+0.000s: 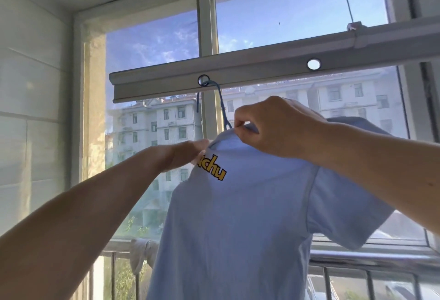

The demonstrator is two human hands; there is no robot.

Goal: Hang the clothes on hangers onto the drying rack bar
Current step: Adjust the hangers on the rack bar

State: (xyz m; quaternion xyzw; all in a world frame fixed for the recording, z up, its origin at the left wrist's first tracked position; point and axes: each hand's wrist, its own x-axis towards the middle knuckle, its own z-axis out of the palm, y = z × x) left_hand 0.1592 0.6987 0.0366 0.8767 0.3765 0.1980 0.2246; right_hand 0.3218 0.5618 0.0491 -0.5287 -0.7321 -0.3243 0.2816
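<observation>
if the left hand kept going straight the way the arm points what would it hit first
It already touches the shirt at the collar. The left hand would push into that fabric, then probably the hanger; depth is unclear.

T-shirt point(238, 216) — yellow "chu"

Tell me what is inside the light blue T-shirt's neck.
A blue hanger rises from the light blue T-shirt collar, its hook in a hole of the drying rack bar. Its shoulders are covered by fabric.
</observation>
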